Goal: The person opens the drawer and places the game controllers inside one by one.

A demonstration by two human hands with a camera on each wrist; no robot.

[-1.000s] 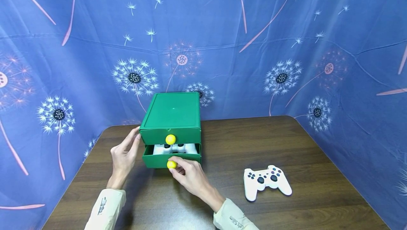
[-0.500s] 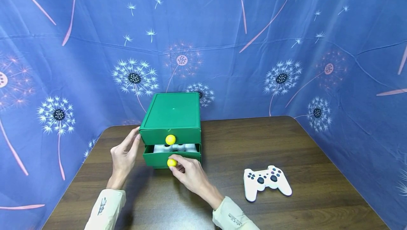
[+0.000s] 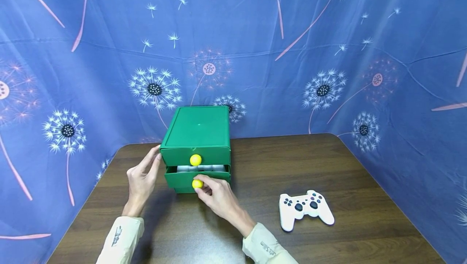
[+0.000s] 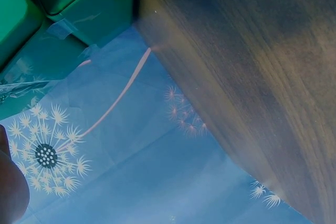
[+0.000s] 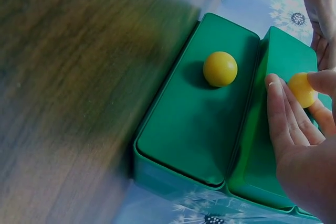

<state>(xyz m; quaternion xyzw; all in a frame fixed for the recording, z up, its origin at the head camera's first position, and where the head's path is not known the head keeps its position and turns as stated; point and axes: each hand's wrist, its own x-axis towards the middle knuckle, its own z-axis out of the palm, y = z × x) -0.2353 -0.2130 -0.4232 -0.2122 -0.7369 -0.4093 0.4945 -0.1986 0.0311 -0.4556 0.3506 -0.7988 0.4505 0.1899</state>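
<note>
A green two-drawer cabinet (image 3: 198,128) stands on the wooden table, its lower drawer (image 3: 176,181) pulled partway out. My right hand (image 3: 221,201) pinches the lower drawer's round yellow knob (image 3: 197,184) between thumb and fingers. The right wrist view also shows this grip on the knob (image 5: 302,90). Inside the lower drawer a strip of a white game controller (image 3: 187,168) shows; the rest is hidden. The upper drawer is closed and has a matching yellow knob (image 3: 196,160). With extended fingers, my left hand (image 3: 140,181) touches the cabinet's left side near its front upper corner.
A second white game controller (image 3: 305,209) lies on the table (image 3: 365,231) to the right of the cabinet. Blue cloth (image 3: 255,81) with dandelion patterns hangs behind and around the table. Clear tape (image 4: 63,29) shows on the cabinet's green side in the left wrist view.
The lower drawer has slid further into the cabinet, with my right hand moving forward on its knob. Less of the controller inside shows. My left hand has stayed in place.
</note>
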